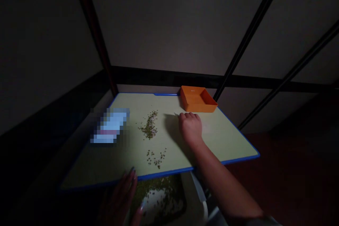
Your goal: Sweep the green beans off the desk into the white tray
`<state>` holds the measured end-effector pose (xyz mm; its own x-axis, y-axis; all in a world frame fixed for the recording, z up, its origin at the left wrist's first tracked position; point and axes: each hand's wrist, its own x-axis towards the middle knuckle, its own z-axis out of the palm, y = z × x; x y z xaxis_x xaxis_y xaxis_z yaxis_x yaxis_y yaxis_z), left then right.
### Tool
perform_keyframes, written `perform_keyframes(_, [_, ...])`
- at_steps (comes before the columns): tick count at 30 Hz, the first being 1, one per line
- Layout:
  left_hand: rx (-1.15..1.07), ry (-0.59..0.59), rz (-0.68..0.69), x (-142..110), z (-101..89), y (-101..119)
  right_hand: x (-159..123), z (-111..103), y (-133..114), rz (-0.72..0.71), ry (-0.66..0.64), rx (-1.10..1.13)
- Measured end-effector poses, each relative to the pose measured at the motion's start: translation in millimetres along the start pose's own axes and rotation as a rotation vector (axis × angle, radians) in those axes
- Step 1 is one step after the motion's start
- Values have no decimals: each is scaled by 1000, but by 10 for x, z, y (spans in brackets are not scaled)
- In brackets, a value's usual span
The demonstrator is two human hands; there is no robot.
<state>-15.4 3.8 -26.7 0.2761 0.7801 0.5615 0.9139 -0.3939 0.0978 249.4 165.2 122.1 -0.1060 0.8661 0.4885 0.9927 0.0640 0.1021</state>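
Note:
My right hand is closed above the pale board-topped table, just in front of an orange box. A small thin tip pokes out beside its knuckles; what the fingers hold is too small to name. To its left lies a loose pile of small greenish-brown bits, and a thinner scatter of bits sits closer to me. My left hand is in shadow at the table's near edge, fingers stretched out and thumb apart. It is beside a dark tray with many similar bits in it, below the table edge.
A phone-like bright rectangle, blurred into blocks, lies at the table's left. Behind the table stands a panelled wall with dark strips. Blue edging runs round the tabletop. Reddish floor shows at the right.

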Motion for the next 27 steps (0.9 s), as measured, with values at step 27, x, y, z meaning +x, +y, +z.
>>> perform_keyframes(27, [11, -128, -212, 165, -214, 316, -804, 354, 867, 588, 320, 1343])
